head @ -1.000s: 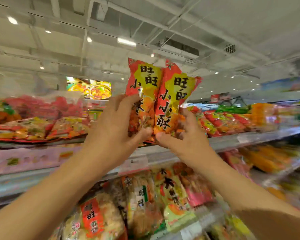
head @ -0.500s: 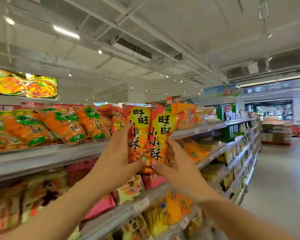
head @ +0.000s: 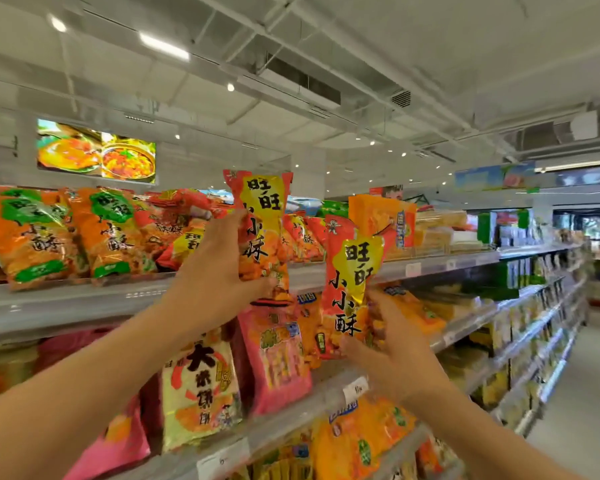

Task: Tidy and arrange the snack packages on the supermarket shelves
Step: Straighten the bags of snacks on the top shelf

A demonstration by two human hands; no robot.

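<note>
Hands | L hand (head: 212, 271) fingers grip upper snack pkt (head: 262, 220); R hand (head: 392, 351) fingers grip lower snack pkt (head: 352, 289)

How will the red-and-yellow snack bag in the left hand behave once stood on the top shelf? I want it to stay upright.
The bag looks puffed and light, so it probably weighs little. The left hand holds it upright by its lower half without the top drooping, so it seems fairly stiff. Its glossy film and narrow base suggest it may slide or tip on the top shelf unless it leans on neighbouring packs.

Left packet (head: 262, 233) is held higher, before top shelf (head: 66, 303); right packet (head: 349, 292) lower.
</note>
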